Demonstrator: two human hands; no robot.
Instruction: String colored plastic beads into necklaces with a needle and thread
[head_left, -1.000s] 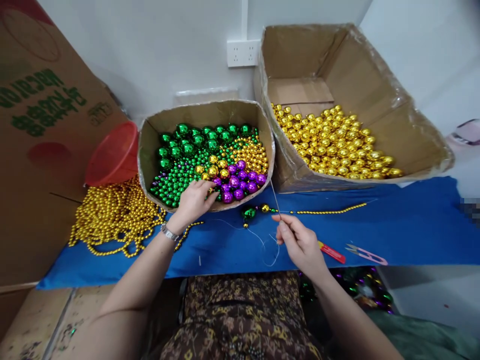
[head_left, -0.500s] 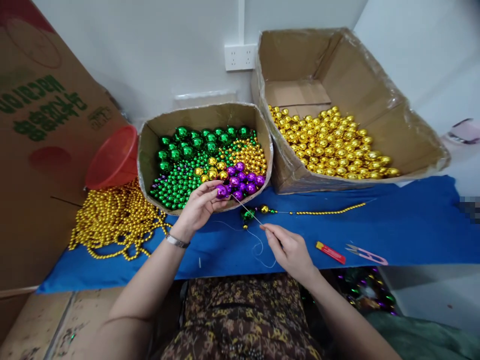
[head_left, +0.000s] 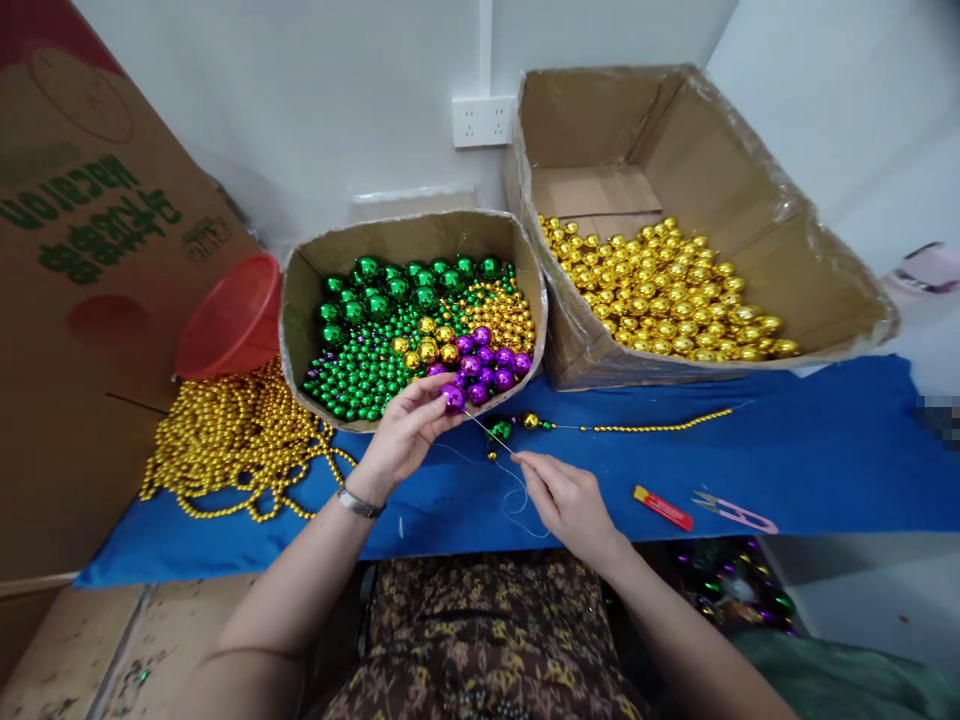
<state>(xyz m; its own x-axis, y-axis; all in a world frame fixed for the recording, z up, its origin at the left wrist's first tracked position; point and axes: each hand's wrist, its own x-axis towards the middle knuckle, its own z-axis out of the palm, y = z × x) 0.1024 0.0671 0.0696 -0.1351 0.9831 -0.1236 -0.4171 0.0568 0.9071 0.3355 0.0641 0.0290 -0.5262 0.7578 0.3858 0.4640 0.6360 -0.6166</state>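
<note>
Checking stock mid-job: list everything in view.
Smaller open cardboard box: one, brown, back centre
Round glossy beads: many, green, gold, purple, inside it
Larger open cardboard box: one, brown, back right
Glossy round baubles: many, gold, inside that
Tall printed carton: one, brown, left
Round plastic basin: one, red, left
Bead strands: many, gold, left
Mixed bead string: one, green-gold, centre
Fabric cloth: one, blue, beneath
Slim snips: one, pink-handled, right
Flat slim tool: one, red-yellow, right
Wall socket: one, white, back
Thin needle: one, silvery, centre
Glossy round ball: one, purple, needle's tip
Left hand: one, holding ball
Right hand: one, holding needle
</note>
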